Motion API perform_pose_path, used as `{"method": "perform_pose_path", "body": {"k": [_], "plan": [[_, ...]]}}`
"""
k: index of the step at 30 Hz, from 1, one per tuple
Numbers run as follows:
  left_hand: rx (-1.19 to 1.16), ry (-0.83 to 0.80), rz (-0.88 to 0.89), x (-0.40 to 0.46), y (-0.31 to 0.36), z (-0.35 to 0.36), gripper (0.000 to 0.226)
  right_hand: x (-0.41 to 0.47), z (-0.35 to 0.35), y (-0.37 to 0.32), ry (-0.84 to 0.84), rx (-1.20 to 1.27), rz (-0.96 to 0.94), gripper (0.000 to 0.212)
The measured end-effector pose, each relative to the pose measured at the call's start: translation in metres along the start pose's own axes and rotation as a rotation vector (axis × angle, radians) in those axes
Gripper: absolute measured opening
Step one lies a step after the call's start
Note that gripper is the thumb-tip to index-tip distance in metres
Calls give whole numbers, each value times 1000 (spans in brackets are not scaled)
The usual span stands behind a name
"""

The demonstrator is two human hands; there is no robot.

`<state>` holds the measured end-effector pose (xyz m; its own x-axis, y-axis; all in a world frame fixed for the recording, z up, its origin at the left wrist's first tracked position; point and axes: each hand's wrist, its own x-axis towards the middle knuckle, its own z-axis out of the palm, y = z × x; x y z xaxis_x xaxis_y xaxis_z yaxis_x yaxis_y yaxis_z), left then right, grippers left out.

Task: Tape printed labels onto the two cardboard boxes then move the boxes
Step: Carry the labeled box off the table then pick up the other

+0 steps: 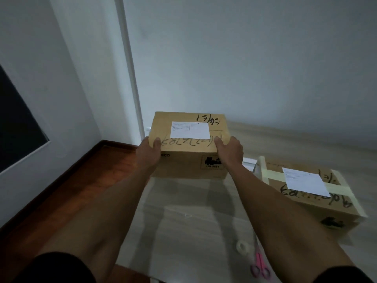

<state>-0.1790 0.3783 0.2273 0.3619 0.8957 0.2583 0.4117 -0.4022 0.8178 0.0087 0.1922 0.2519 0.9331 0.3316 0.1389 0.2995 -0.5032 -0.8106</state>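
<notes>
Grey-toned table (pixel 183 221) carried everything; places below are given relative to it. Brown cardboard box (pixel 189 160) sat at the table's far edge, close to the white wall (pixel 244 58), with a white printed label (pixel 190 130) stuck flat on its top, black marker scrawl beside the label, and a hazard mark on its near face. Second cardboard box (pixel 318 203) sat on the table's right side, well apart from the first, wrapped with pale tape strips (pixel 334 187) and carrying its own white label (pixel 305 181) on top. Left hand (pixel 148 152) gripped the first box at its near-left top corner, thumb over the top, the other fingers hidden round the side. Right hand (pixel 229 149) gripped the near-right top corner the same way, thumb pressed on the top edge. Both arms reached straight out over the table. Clear tape roll (pixel 242 247) lay on the table's near part, just beside pink scissors (pixel 259 266) at the near edge. Small white item (pixel 249 163) lay between the two boxes, too unclear to identify. Wooden floor (pixel 61 190) showed left of the table.
</notes>
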Motion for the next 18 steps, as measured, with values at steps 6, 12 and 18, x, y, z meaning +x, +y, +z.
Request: {"method": "perform_pose_path", "body": {"k": [6, 12, 18], "plan": [[24, 161, -98, -36, -19, -60, 46, -27, 21, -30, -142, 6, -117, 48], [91, 352, -200, -95, -50, -133, 46, -85, 56, -59, -324, 61, -220, 52], [116, 496, -323, -170, -70, -216, 41, -168, 89, -94, -519, 99, -337, 59]]}}
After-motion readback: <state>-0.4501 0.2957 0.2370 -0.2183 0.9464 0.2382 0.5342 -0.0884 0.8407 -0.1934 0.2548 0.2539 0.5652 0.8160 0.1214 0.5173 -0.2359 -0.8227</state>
